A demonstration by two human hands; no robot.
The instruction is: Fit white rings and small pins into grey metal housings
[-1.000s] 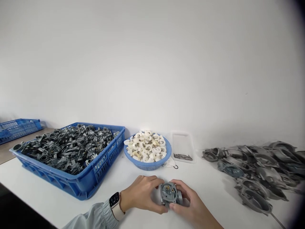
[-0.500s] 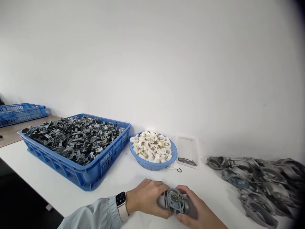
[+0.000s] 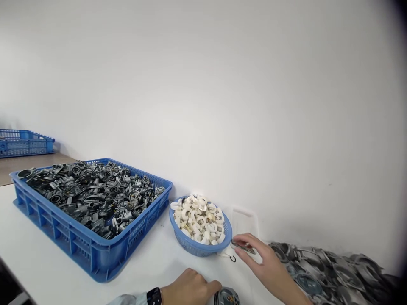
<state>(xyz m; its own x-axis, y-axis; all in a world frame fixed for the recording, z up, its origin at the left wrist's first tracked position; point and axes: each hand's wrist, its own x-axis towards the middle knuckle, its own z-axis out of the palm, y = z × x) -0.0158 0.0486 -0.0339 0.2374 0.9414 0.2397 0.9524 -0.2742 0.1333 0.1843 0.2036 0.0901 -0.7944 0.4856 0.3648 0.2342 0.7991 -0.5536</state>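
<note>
My left hand [image 3: 190,289] is low in the picture, its fingers closed on a grey metal carburetor body [image 3: 228,297] with brass parts inside; the bottom of the frame cuts the part off. My right hand [image 3: 265,262] reaches into a small clear plastic tray [image 3: 256,220]. Its thumb and index finger are apart around thin metal pins [image 3: 246,246] lying there; whether they touch one cannot be made out. Left of the tray stands a round blue basket [image 3: 200,250] heaped with white plastic floats [image 3: 199,218].
A big blue crate [image 3: 104,258] full of carburetor bodies [image 3: 95,190] fills the left of the white table. More grey metal castings [image 3: 330,271] lie piled at the right. A small black hook [image 3: 233,259] lies before the basket. Another blue crate [image 3: 28,146] stands far left.
My right hand has let go of the carburetor body and moved up to the tray of pins. My left hand still holds the body, now lower in the picture. The view has shifted.
</note>
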